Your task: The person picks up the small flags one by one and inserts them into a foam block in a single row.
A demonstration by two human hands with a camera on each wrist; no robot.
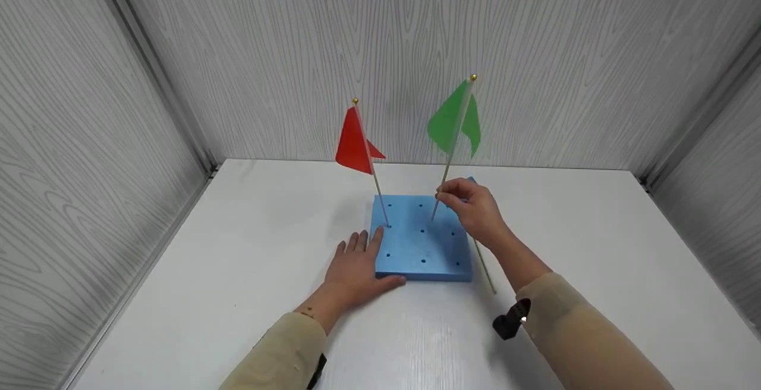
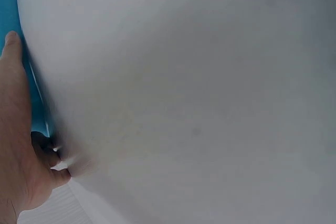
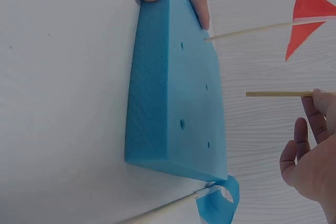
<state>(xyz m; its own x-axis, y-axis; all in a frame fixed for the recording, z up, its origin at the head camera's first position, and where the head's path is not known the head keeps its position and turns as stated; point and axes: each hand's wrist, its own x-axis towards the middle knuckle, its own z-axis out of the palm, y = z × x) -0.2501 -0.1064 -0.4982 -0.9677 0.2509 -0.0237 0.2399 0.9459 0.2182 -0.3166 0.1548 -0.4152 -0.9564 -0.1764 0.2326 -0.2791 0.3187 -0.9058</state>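
Observation:
My right hand (image 1: 478, 214) pinches the stick of a green flag (image 1: 446, 125) between thumb and fingertips, over the back right of a blue foam block (image 1: 407, 244) with several small holes. In the right wrist view, the lower end of the stick (image 3: 270, 94) stands apart from the block's top. A red flag (image 1: 354, 146) stands in a hole near the block's left edge, leaning left. My left hand (image 1: 351, 271) rests at the block's near left corner, fingers straight, index fingertip on top near the red flag's stick and thumb along the front side.
A blue flag (image 3: 215, 211) lies on the table right of the block, its stick (image 1: 484, 266) pointing towards me. The white table (image 1: 285, 200) has a wood-grain panel (image 1: 267, 69) behind it and panels on both sides.

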